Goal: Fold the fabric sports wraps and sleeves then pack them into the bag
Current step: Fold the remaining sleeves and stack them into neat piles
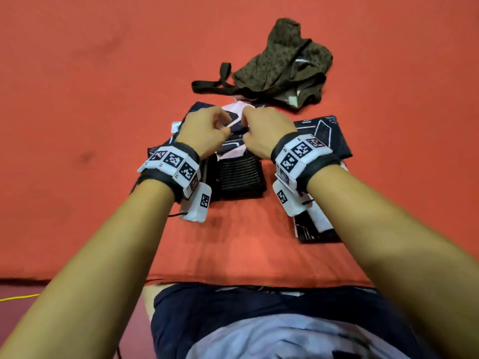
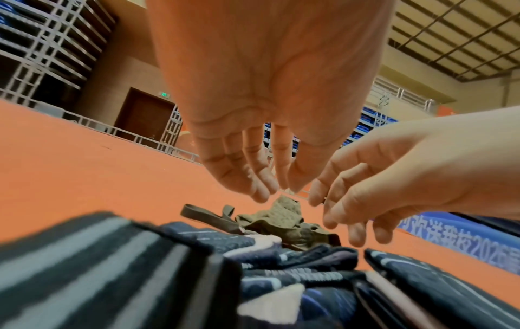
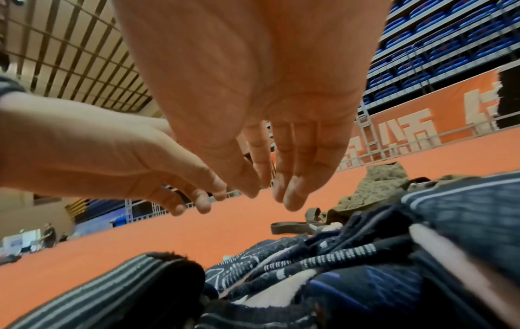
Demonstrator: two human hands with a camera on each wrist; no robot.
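Hovering with loose, empty fingers over the navy patterned sleeve, left hand and right hand should pinch matching corners and fold squarely.

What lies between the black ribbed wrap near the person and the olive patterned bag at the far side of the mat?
In the head view, the navy-and-pink patterned sleeve lies between the black ribbed wrap and the olive bag, with both hands over it.
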